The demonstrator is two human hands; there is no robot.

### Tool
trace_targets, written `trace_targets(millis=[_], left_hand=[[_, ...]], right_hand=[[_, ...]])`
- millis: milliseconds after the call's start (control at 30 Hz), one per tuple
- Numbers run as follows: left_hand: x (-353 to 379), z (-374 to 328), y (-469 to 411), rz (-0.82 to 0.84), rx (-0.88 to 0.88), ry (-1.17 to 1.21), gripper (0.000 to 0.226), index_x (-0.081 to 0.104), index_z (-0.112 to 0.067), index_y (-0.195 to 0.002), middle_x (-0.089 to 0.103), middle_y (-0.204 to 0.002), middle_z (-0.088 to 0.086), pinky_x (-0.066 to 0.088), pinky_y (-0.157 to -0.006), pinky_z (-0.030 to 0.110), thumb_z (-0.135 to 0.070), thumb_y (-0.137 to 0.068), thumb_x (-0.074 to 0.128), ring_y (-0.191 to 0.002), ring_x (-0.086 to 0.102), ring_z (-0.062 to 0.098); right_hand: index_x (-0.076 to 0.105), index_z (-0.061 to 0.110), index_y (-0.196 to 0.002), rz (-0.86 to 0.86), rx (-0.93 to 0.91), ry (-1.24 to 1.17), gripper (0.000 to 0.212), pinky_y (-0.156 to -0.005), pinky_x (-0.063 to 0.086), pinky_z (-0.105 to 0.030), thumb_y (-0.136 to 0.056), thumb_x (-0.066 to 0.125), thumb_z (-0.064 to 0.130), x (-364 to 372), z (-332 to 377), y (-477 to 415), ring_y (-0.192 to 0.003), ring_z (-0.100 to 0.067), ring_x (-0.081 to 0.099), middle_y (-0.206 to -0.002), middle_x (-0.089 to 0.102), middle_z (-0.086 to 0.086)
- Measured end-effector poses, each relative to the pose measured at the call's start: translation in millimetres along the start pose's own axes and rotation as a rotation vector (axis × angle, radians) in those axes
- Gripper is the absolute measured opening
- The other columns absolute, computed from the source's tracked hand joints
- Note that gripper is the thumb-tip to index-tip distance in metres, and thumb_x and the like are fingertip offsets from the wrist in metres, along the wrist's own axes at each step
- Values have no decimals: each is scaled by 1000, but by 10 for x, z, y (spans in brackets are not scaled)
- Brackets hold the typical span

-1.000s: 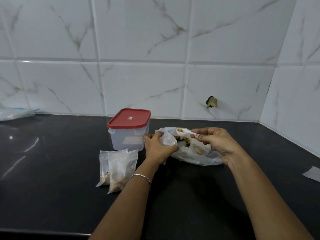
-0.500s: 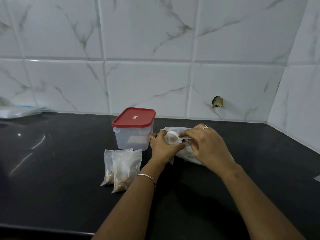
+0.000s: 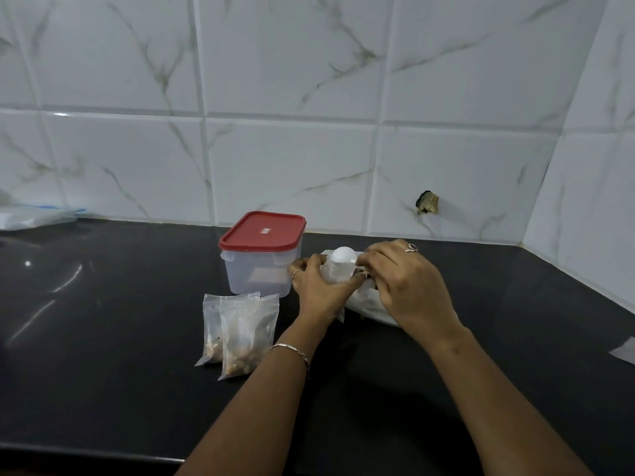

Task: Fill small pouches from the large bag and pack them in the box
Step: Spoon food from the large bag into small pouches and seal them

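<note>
Pouch (image 3: 334, 271), small, clear plastic: held upright, mouth up, just right of the box and toward the desk's back edge. Being filled, by the look of it.

Left hand (image 3: 318, 293): fingers and thumb curled round the pouch's body, probably to keep the mouth open and steady for filling. Bracelet (image 3: 290, 348) on the wrist.

Right hand (image 3: 409, 293): fingers curled, pinching the handle of a white spoon (image 3: 343, 254). The spoon's bowl sits over the pouch's mouth with its back turned up, apparently tipping its load in. Ring (image 3: 411, 248) on one finger.

Large bag (image 3: 369, 309): white plastic, lying on the desk under the right hand, touching it. Kept close so each scoop has a short way to travel. Its contents are mostly hidden.

Box (image 3: 254, 273): translucent, standing near the desk's back edge, just left of the left hand. Red lid (image 3: 263, 231) is on, so packing has not begun.

Filled pouches (image 3: 245, 333): two, overlapping, flat on the desk just in front of the box, with brown pieces gathered at their lower ends. Likely staged there for packing.

Desk (image 3: 120, 338): black, glossy.

Other items: clear plastic (image 3: 32, 218) at the back left corner; a pale scrap (image 3: 623, 350) at the right edge.
</note>
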State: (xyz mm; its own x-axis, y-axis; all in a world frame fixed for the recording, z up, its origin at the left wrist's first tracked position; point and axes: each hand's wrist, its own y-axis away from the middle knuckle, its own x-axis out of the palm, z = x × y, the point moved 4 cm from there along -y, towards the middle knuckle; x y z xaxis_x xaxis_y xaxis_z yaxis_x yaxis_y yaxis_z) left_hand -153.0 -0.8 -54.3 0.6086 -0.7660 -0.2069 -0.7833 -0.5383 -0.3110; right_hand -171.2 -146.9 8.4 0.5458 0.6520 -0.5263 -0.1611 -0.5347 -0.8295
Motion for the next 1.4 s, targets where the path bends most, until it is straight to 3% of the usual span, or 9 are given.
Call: trace_targets(millis=[100, 233, 333, 533, 700, 900, 1033, 1167, 1400], left_hand=[[-5, 1, 1, -11, -3, 12, 55, 50, -18, -103, 26, -128, 4, 35, -99, 23, -33, -65, 86, -124, 34, 22], [-22, 0, 1, -12, 4, -20, 56, 50, -18, -105, 25, -130, 6, 35, -106, 30, -36, -65, 86, -127, 31, 24], [-16, -8, 24, 4, -3, -56, 67, 51, -17, -117, 22, -135, 5, 33, -111, 36, -41, -65, 85, -132, 28, 25], [-16, -4, 127, 68, -53, -182, 85, 42, -16, -135, 13, -146, 8, 29, -114, 43, -46, -67, 83, -138, 18, 30], [-114, -54, 256, 40, -56, -176, 84, 43, -13, -134, 15, -145, 12, 27, -114, 36, -40, -67, 84, -138, 19, 31], [-143, -114, 427, 70, -66, -237, 93, 36, -11, -141, 16, -147, 14, 22, -115, 36, -43, -68, 83, -140, 17, 32], [-111, -105, 541, 161, -74, -315, 88, 40, -16, -134, 27, -144, 13, 26, -115, 40, -50, -65, 83, -137, 24, 32], [-121, -86, 656, 225, -57, -280, 84, 43, -17, -129, 46, -135, 8, 39, -108, 44, -44, -62, 86, -129, 41, 27], [-157, -118, 743, 222, -37, -228, 67, 42, -15, -129, 53, -130, 10, 47, -94, 33, -24, -74, 81, -116, 54, 24]], right_hand=[[71, 10, -95, -25, 102, -106, 25, -81, 45, -19, -83, 49, 8, 41, -60, 29, -86, -16, 64, -92, 71, -1], [71, 18, -93, -116, 525, -476, 15, -74, 49, -14, -84, 71, 7, 45, -201, 96, -82, -2, 65, -88, 71, 12], [71, 20, -89, -194, 781, -771, 15, -69, 54, -19, -83, 73, 7, 28, -313, 189, -80, -6, 68, -85, 71, 7], [72, 19, -88, -322, 1036, -821, 14, -72, 57, -23, -81, 76, 7, -147, -545, 542, -80, -8, 69, -87, 74, 3], [73, 19, -88, -385, 1120, -708, 12, -68, 51, -18, -79, 79, 13, -405, -713, 915, -76, -2, 67, -85, 73, 7], [74, 26, -84, -202, 1188, -508, 14, -71, 57, -32, -75, 81, 34, -460, -721, 1227, -75, -9, 68, -80, 73, 10], [73, 27, -84, -27, 1142, -306, 20, -74, 57, -37, -77, 76, 46, -457, -677, 1266, -78, -13, 67, -83, 72, 10], [73, 25, -89, 50, 1092, -195, 20, -76, 55, -37, -83, 71, 44, -496, -634, 1238, -82, -18, 66, -88, 73, 5], [72, 24, -92, 146, 919, 34, 17, -75, 49, -32, -89, 65, 40, -516, -515, 1161, -72, -13, 58, -84, 70, 5]])
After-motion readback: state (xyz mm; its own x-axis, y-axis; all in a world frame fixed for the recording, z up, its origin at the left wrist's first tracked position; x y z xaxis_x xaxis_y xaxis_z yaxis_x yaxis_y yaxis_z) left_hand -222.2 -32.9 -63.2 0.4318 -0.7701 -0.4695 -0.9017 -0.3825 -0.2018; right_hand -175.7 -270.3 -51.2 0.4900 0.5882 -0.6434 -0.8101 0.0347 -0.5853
